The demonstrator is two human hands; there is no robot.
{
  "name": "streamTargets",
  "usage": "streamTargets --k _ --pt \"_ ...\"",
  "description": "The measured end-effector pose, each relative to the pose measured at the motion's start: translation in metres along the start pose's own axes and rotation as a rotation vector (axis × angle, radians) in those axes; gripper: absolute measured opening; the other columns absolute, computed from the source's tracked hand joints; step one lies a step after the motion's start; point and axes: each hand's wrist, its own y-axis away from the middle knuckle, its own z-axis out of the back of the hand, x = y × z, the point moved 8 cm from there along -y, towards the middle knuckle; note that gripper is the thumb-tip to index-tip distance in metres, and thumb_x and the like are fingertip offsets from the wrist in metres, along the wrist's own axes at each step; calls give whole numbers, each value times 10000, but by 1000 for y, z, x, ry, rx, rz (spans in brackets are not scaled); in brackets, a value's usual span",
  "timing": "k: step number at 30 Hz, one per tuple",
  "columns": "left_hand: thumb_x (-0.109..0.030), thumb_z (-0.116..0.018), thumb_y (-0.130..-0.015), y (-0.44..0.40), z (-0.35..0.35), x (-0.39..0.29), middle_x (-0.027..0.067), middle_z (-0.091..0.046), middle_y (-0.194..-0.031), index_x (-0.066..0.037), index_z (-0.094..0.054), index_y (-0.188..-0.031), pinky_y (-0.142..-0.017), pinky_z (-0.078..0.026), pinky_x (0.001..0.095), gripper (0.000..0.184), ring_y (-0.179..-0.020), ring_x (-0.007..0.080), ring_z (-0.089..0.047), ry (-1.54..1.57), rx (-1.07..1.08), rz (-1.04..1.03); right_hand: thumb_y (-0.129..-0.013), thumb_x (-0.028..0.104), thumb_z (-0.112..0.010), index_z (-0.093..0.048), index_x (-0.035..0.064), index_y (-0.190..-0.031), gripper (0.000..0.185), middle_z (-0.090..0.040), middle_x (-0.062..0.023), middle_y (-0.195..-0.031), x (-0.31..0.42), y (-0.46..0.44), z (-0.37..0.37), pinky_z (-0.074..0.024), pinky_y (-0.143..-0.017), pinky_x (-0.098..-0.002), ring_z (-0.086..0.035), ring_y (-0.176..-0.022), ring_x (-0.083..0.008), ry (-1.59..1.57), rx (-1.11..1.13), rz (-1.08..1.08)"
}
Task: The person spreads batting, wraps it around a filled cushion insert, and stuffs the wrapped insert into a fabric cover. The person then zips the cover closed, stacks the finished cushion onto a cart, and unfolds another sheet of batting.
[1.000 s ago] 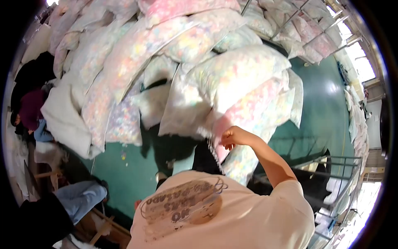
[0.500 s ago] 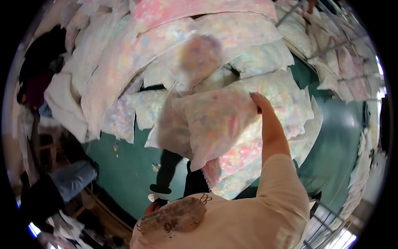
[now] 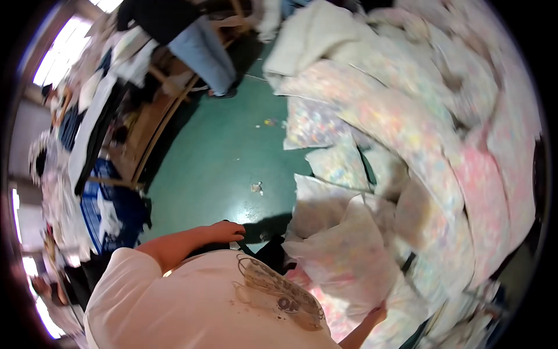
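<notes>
My right hand (image 3: 376, 316) grips the edge of a pale, see-through pillow (image 3: 349, 262) stuffed with colourful scraps. The pillow hangs slanted in front of my body, at the right of my shirt. Under and behind it lie more stuffed pillows, among them a whitish one (image 3: 317, 200) and a pink-patterned one (image 3: 334, 302), partly covered. At my waist, my left hand (image 3: 231, 231) is held over dark clothing, fingers loosely extended. I see nothing in it.
A large heap of long stuffed bags (image 3: 407, 122) fills the right side. The green floor (image 3: 232, 157) stretches ahead, with small scraps (image 3: 256, 188) on it. A wooden-framed table (image 3: 157, 128), a blue bag (image 3: 113, 209) and a person in jeans (image 3: 203, 49) are at the left.
My view has swung to the left, so the heap now lies at the right. My right hand still grips the pillow, now lower in view. My left hand and forearm have come into clear sight.
</notes>
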Motion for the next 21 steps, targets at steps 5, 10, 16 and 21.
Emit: streamTargets --k 5,10,16,21 --pt "-365 -584 -933 49 21 78 182 -668 -1177 -58 -622 -1228 -923 -507 443 428 -1075 362 -638 107 -173 -3 -854 166 -745 -471 114 -675 332 -404 42 -570 14 204 -173 -205 -363 -256 -287 -422 -60 61 339 194" --pt "-328 -618 -900 126 27 259 191 -604 -1284 -71 -635 -1225 -1011 -471 440 415 -1185 374 -576 212 -624 36 -902 144 -702 -508 104 -718 271 -442 50 -581 41 470 -345 -212 -362 -237 -312 -406 -40 128 847 333" --pt "-447 -649 -938 297 34 451 194 -507 -1425 -82 -433 -1472 -1083 -415 417 682 -1317 329 -492 946 -850 479 -901 175 -719 -570 67 -772 224 -468 33 -564 12 729 -468 -203 -352 -229 -323 -379 -47 114 1191 395" --pt "-401 -544 -1006 427 69 513 187 -518 -1427 -34 -270 -1533 -989 -522 452 698 -1216 305 -597 1950 -1197 -116 -908 179 -719 -555 69 -725 270 -474 7 -529 -45 942 -545 -223 -334 -240 -359 -355 -72 249 1582 412"
